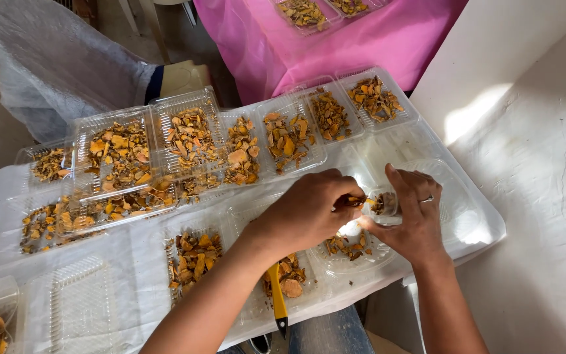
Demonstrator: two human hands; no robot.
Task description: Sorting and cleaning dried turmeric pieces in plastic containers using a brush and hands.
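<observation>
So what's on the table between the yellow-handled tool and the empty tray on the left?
In the head view, one clear tray of orange-brown dried pieces lies between the yellow-handled tool and the empty tray.

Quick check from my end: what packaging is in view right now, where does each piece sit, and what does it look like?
Filled clear trays: rows across the table's left and middle, rectangular, holding orange-brown dried pieces.
Empty clear tray: near left, ribbed base.
Small clear cup: in the right hand, beside the left hand.
Two trays: on pink cloth, top.
No labels or screens visible.

White-covered table (pixel 145 262) with clear trays (pixel 191 141) of dried orange slices (pixel 122 154).
</observation>
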